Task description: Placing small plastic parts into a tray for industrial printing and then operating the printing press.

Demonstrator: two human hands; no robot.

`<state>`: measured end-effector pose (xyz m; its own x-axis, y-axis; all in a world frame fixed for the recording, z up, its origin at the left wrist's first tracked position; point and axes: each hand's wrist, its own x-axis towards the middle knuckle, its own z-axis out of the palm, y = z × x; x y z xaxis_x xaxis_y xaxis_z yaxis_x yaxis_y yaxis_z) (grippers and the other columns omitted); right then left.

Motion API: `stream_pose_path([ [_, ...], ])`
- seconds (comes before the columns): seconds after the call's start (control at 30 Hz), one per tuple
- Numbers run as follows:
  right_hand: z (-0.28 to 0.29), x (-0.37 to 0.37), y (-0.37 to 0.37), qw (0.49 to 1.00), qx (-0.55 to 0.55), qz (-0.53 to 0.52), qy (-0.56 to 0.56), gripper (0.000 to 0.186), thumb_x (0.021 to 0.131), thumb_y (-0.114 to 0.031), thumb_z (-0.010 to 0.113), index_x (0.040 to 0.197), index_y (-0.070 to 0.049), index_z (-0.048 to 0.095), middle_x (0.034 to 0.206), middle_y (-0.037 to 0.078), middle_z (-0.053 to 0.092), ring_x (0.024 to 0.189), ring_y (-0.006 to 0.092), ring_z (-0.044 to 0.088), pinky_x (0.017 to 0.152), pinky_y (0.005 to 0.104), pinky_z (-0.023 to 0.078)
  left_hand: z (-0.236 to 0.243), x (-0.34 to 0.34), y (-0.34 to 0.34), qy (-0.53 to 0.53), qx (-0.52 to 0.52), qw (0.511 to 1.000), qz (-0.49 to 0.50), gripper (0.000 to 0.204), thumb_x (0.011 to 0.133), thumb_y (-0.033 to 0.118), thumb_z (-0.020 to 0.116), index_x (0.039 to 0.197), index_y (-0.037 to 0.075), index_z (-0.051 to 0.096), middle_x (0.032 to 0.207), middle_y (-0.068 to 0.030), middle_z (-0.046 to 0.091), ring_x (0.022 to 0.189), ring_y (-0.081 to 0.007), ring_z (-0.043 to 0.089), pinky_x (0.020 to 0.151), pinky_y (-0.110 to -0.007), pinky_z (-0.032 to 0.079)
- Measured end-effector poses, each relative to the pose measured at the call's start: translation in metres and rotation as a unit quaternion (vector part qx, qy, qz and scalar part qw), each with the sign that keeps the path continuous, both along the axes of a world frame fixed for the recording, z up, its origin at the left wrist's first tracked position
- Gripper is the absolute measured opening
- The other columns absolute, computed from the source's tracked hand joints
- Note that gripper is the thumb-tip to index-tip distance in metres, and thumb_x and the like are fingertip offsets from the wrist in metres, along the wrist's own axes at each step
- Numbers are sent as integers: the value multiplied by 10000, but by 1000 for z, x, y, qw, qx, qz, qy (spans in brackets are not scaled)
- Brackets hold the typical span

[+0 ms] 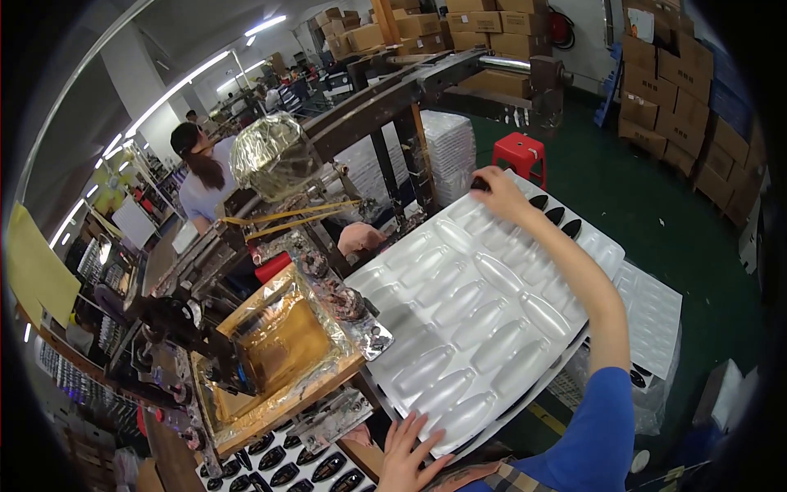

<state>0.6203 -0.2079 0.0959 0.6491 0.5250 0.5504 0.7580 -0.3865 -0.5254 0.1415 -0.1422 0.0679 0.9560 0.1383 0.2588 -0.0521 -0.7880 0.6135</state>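
Observation:
A white moulded plastic tray [459, 361] with rows of elongated hollows lies in front of me. At its far edge, my right hand [498, 195] is closed around a small dark piece [480, 184], partly hidden by the fingers. Several similar glossy black oval pieces, including a black piece [556, 216], sit in the tray's far right row beside my forearm. My left hand [408, 453] rests with fingers spread against the tray's near left corner, holding nothing. Most hollows that show hold no black piece.
Left of the tray stands a printing machine with a wooden screen frame [303, 353] and a foil-wrapped part [275, 156]. Below it is another tray of black pieces [284, 474]. Beyond are a red stool [520, 156], cardboard boxes [668, 90] and a person [201, 176].

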Motion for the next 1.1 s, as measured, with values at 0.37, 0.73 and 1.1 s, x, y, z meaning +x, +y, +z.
stream_pose_path([
  [0.37,14,-197,-7,925,-311,182,-118,390,693,-261,674,924,23,538,929,208,484,694,323,592,625,381,487,-3,0,-5,-3,6,1000,12,350,721,182,653,1034,40,583,1261,-199,416,1205,-382,338,988,-484,258],
  [0.73,9,-106,-43,975,-185,-64,-102,788,744,-598,512,1290,-53,350,1283,237,352,1145,387,383,906,467,360,-7,-4,-5,-11,8,1000,10,352,732,170,649,1055,50,580,1298,-176,390,1211,-381,323,979,-465,271],
  [1.1,-22,-9,-128,911,-327,-217,123,818,643,-671,549,1253,-135,445,1253,201,428,1101,402,444,891,468,394,-11,-3,-3,-33,2,999,9,344,724,201,656,1025,50,589,1264,-175,427,1202,-377,343,972,-477,275],
])
